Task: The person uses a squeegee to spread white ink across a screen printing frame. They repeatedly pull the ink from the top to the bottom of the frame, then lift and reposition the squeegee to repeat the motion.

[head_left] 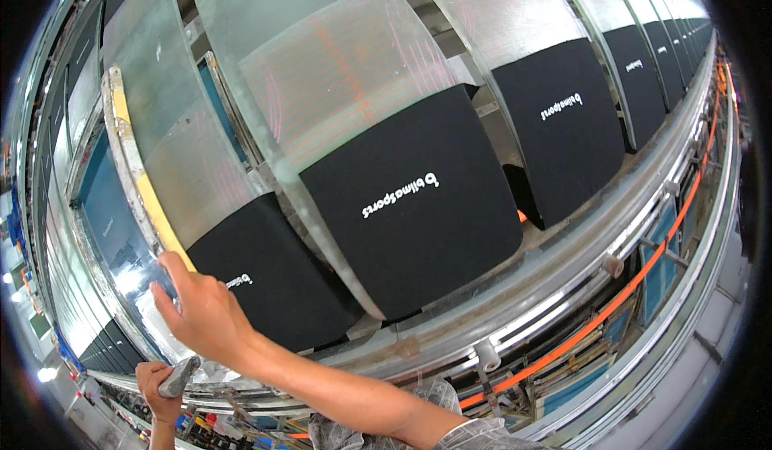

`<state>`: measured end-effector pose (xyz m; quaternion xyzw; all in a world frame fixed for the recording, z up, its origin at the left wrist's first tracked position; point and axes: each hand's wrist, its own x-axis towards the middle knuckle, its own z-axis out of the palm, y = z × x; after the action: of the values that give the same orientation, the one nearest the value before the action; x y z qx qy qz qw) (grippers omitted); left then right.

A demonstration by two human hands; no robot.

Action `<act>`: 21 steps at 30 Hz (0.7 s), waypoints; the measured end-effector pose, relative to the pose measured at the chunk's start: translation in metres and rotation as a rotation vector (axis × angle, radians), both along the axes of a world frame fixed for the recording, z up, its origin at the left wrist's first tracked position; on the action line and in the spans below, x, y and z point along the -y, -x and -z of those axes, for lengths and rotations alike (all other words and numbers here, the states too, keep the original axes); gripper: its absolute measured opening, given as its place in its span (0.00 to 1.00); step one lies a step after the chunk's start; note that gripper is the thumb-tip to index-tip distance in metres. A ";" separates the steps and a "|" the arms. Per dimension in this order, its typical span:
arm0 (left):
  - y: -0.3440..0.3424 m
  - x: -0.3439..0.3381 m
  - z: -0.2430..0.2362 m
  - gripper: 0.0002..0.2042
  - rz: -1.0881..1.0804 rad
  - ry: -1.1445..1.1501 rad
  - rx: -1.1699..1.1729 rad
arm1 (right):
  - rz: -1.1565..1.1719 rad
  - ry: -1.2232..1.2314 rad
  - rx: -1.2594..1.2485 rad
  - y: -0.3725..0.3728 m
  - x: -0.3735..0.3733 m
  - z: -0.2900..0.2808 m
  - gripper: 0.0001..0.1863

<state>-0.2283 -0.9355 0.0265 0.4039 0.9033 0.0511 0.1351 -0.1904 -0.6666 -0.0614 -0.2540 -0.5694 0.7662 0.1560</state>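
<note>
The right hand [211, 313], left of the frame's lower middle, is at the lower end of a screen [125, 156]; its thumb and index finger stand apart by the end of the bar, and I cannot tell whether the other fingers close on it. The left hand [158, 390], at the lower left, has its fingers wrapped around a grey block [178, 378].

The screen slants down the left of the picture; it has blue mesh [112, 225] and yellow tape [153, 213] along its right bar; bright glare lies on the mesh's lower part. Just right of the tape is a black piece [269, 281] with white print, partly behind the right hand and forearm; a larger black piece [418, 233] fills the centre, on the near end of a glass plate [338, 64]; more plates and black pieces run to the upper right; a metal rail [555, 285] and an orange cord [599, 317] curve along the lower right.
</note>
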 end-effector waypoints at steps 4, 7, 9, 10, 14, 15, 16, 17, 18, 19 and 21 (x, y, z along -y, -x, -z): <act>0.001 0.004 -0.003 0.13 0.013 0.048 -0.017 | 0.018 0.085 -0.005 0.000 0.003 -0.001 0.16; -0.001 0.007 0.003 0.12 0.007 0.009 -0.030 | -0.067 0.161 0.004 -0.003 -0.003 0.000 0.16; -0.003 0.009 0.003 0.14 0.018 0.016 -0.044 | -0.065 0.165 0.009 -0.003 -0.002 0.000 0.16; -0.004 0.007 0.003 0.14 0.011 0.016 -0.049 | -0.061 0.162 0.010 -0.002 -0.001 0.000 0.16; -0.003 0.008 0.001 0.14 0.002 0.031 -0.045 | -0.070 0.183 0.005 -0.001 -0.002 0.000 0.15; -0.003 0.009 0.000 0.14 -0.001 0.037 -0.041 | -0.071 0.180 0.012 0.000 -0.001 -0.001 0.15; -0.002 0.009 0.000 0.14 0.001 0.032 -0.040 | -0.071 0.176 0.019 0.001 0.000 -0.001 0.14; -0.002 0.009 0.000 0.14 0.003 0.029 -0.038 | -0.071 0.173 0.027 0.001 0.001 -0.001 0.14; -0.002 0.009 0.000 0.14 0.005 0.026 -0.037 | -0.076 0.172 0.030 0.001 0.000 -0.001 0.14; -0.002 0.010 0.000 0.14 0.005 0.027 -0.038 | -0.081 0.174 0.030 0.001 0.000 -0.001 0.14; -0.001 0.012 0.001 0.14 0.004 0.029 -0.041 | -0.085 0.173 0.026 0.002 -0.001 0.000 0.14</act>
<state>-0.2273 -0.9473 0.0254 0.4048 0.9056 0.0295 0.1226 -0.1924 -0.6657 -0.0611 -0.2523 -0.5132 0.8150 0.0935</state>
